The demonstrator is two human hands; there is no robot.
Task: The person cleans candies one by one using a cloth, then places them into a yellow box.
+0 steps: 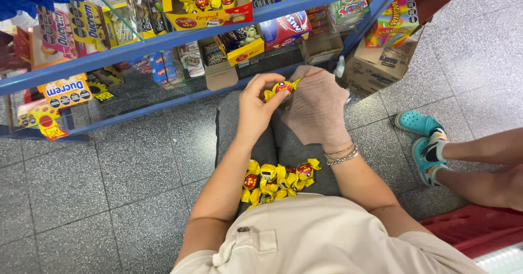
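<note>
Pinching a yellow-wrapped candy (281, 87) between thumb and fingertips, the left hand (255, 108) holds it up in front of the knees, its fingers closed on the left half of the wrapper. The right hand (316, 108), in a thin pinkish knit glove, meets the same sweet from the other side; its palm faces away from the camera, so whether its fingers grip the right twist or only rest against it cannot be told. The candy lies with its long axis roughly left to right, tilted up a little at the right end, the red round mark in the middle and a twisted yellow tail at each end. It sits between the two hands, touching both, with the left fingertips plainly the ones that carry it.

Farther out, nearer the body, a heap of like candies (278, 178) rests in the lap on grey trousers, between the forearms and well below the held one. Bracelets (341, 155) ring the right wrist. Beyond the hands stands a blue shelf (180, 37) with glass boards, stocked with sweet boxes; a yellow open box (210, 4) of the same candies sits on the upper board, above and left of the hands. At the right, another person's feet in turquoise clogs (422, 138) stand on the grey tiled floor (131, 159), apart from the work.
</note>
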